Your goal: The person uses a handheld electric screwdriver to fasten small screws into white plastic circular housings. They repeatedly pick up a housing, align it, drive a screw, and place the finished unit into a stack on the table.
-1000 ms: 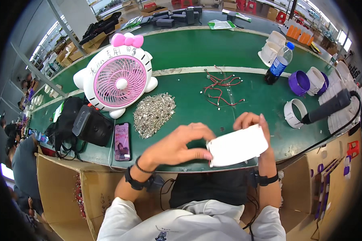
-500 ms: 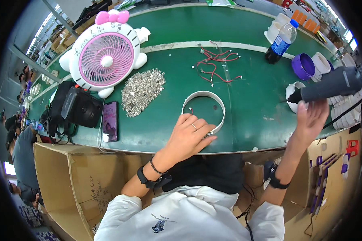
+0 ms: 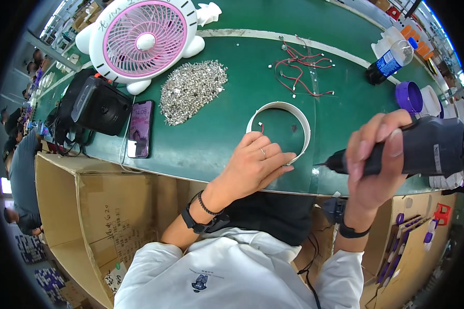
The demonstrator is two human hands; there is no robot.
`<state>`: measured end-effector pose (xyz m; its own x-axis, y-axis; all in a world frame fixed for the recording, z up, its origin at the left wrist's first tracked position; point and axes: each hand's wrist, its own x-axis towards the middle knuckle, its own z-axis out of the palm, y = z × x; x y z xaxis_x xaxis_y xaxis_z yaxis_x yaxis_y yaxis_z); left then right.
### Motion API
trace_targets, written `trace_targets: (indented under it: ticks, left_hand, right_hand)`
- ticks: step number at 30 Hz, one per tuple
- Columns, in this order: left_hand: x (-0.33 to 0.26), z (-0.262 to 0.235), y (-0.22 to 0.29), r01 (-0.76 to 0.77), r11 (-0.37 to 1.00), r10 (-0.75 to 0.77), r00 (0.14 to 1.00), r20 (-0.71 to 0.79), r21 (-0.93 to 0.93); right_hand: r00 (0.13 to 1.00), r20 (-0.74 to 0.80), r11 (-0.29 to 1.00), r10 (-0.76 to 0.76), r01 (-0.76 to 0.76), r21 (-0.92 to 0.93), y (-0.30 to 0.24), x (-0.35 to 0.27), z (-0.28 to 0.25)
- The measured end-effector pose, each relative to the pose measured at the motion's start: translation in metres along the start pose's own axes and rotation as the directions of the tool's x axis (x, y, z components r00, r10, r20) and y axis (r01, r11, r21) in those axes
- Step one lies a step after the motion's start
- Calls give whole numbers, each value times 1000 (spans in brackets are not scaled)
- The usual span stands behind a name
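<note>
Near the front edge of the green table, my left hand (image 3: 258, 162) pinches the near side of a white plastic ring (image 3: 304, 123). A short red wire with a white connector (image 3: 261, 125) shows inside the ring. My right hand (image 3: 374, 162) is wrapped round a black electric screwdriver (image 3: 430, 147). The screwdriver lies nearly level, its thin tip pointing left toward the ring, apart from it. Beyond the ring lies a loose bunch of red and black wires (image 3: 299, 69) with small white connectors. My left fingers hide part of the ring's near edge.
Left of the ring are a heap of small silvery metal parts (image 3: 191, 90), a phone (image 3: 140, 129), a black speaker-like box (image 3: 102, 105) and a pink-and-white fan (image 3: 145, 44). To the right stand a dark drink bottle (image 3: 392, 62) and purple (image 3: 409, 97) and white rings. Cardboard boxes (image 3: 123, 211) sit below.
My right hand has closed round the screwdriver and brought it down and left, nearer the ring. My left hand keeps its hold on the ring. The whole view has shifted slightly.
</note>
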<state>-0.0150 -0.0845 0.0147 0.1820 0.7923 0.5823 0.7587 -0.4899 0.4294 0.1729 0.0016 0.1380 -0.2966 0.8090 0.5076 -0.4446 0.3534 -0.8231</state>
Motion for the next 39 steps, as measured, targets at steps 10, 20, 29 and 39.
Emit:
trace_targets:
  ticks: [10,20,29,39]
  left_hand:
    - [-3,4,-4,7,999,-10,999,-45,-48]
    - [-2,2,-3,37,998,-38,999,-8,-59]
    - [-2,3,-4,36,998,-37,999,-20,-53]
    - [-3,5,-5,18,997,-23,998,-58,-74]
  right_hand:
    - [985,145,990,97,-81,-116,6,-4,35]
    - [973,208,993,101,-85,-83,18,-4,29]
    - [976,199,995,93,-97,12,21,-7,25]
    - [897,432,984,88,-145,100,23,1,10]
